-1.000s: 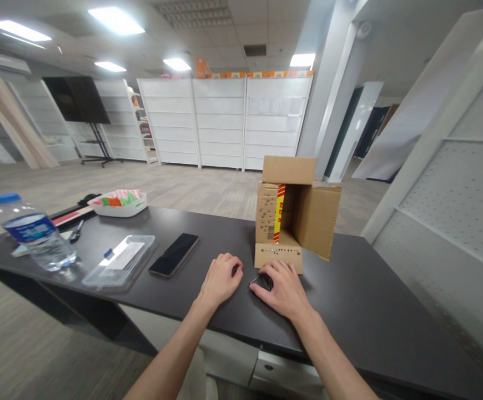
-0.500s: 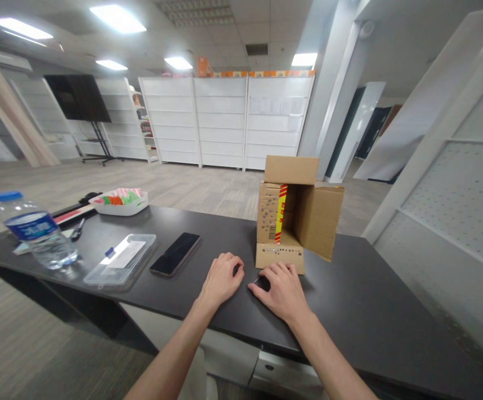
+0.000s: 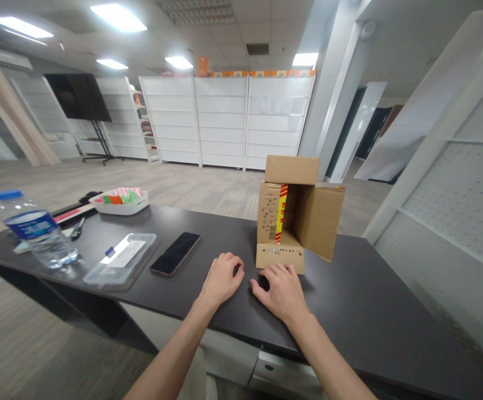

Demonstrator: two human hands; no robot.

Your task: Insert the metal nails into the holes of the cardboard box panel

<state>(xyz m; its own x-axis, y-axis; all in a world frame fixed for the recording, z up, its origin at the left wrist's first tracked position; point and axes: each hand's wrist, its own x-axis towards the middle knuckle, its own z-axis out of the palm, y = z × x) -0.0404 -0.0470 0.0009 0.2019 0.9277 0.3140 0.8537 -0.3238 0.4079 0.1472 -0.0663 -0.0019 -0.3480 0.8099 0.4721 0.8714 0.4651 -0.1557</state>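
My left hand (image 3: 223,278) rests on the dark tabletop, fingers loosely curled, with a small dark gap between thumb and forefinger. I see nothing held in it. To its right, my right hand (image 3: 281,291) lies on the table with thumb and fingers apart. The space inside its curve looks dark, and no held thing shows there. Just beyond the right hand stands an open cardboard box (image 3: 321,222), its opening towards me. Its lower flap (image 3: 278,255), with a row of small holes, hangs close to my right fingertips. Red and yellow tape (image 3: 281,214) runs down its left flap.
A black phone (image 3: 175,254) lies left of my hands. Farther left are a clear plastic case (image 3: 141,255), a water bottle (image 3: 33,228) with a blue cap, and a white basket (image 3: 127,209) of colourful packets. A pen (image 3: 78,228) lies behind the bottle.
My right thumb has shifted slightly to the right, and a thin pale line by its tip no longer shows. The left hand and the box stay where they were.
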